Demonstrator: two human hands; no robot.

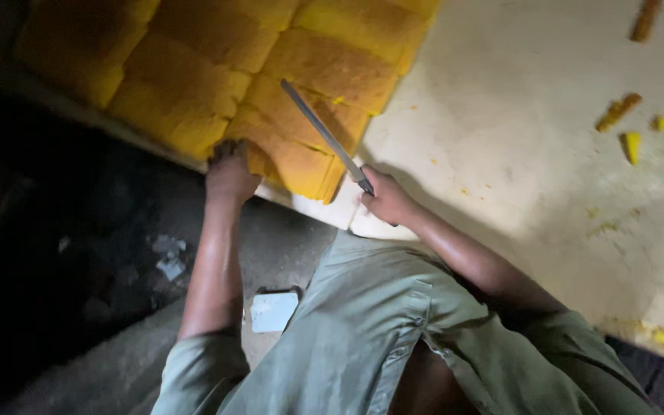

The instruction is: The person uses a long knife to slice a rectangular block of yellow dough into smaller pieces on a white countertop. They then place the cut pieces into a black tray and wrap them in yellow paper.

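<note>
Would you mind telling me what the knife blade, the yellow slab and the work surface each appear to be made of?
The knife blade looks like dull grey metal: thin, straight, faintly shiny. The yellow slab seems soft and spongy, perhaps cake or foam: matte, browner on top, puffed in blocks. The work surface looks like pale stone or concrete, matte and mottled, dotted with yellow scraps. The right hand grips the knife; the left hand steadies the slab.

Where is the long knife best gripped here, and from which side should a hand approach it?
Grip the long knife at its handle, the end nearest the worker, where the right hand holds it. Approach from the table's near edge: the thin blade slants up and away across the yellow cake slab, leaving only the handle end free. The left hand steadies the slab's corner.
</note>
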